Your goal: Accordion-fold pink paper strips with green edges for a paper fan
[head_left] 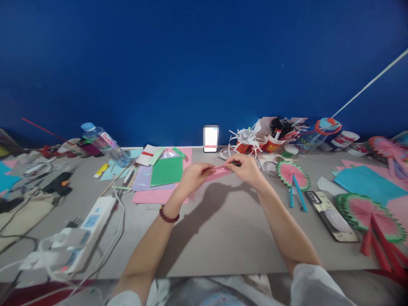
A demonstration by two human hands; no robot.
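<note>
A narrow strip of pink paper (219,171) is stretched between my two hands above the grey table. My left hand (196,175), with a dark red bead bracelet (169,215) on its wrist, pinches the strip's left end. The right end is pinched between thumb and fingers of my right hand (244,170). Left of my left hand lie a green sheet (166,171) and pink paper (153,196). To the right of my right hand is a round pleated paper fan (292,175), pink with a green edge and blue sticks.
At left are a power strip (94,229) with cables and a plastic bottle (106,143). A phone (210,139) stands by the blue wall. Red cups (272,144) hold tools and paper scraps. Another phone (331,216), a white mouse (337,221) and a larger fan (371,212) lie at right.
</note>
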